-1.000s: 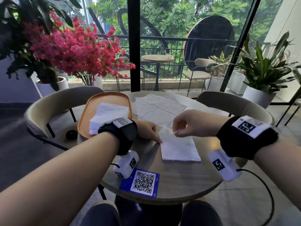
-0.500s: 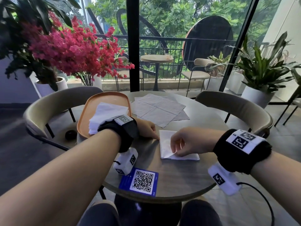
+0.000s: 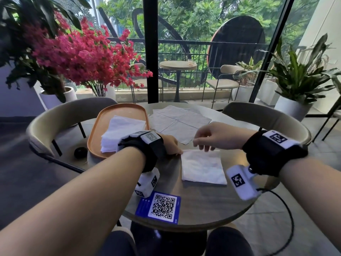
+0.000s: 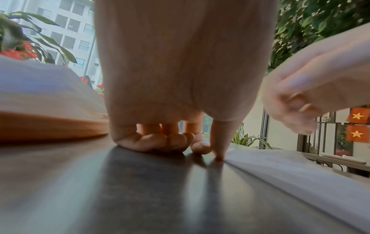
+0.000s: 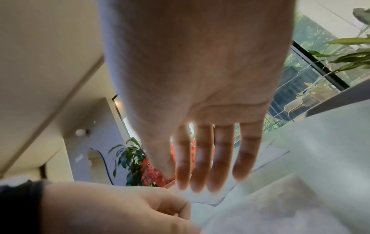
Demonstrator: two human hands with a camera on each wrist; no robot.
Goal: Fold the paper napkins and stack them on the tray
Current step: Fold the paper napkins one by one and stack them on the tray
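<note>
The folded napkin [image 3: 202,167] lies flat at the frame's centre on the tabletop [image 3: 203,206], right of the tray [image 3: 97,133]. The left hand [image 3: 170,145] presses the napkin's upper-left corner with curled fingers, its grip empty. The right hand [image 3: 215,136] hovers above the top edge, grip loose and holding nothing.

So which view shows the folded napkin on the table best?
The head view: the whole folded napkin lies flat between both hands, all edges visible. The left wrist view catches only its near edge at a grazing angle. The right wrist view shows it blurred, cut off by the frame.
</note>
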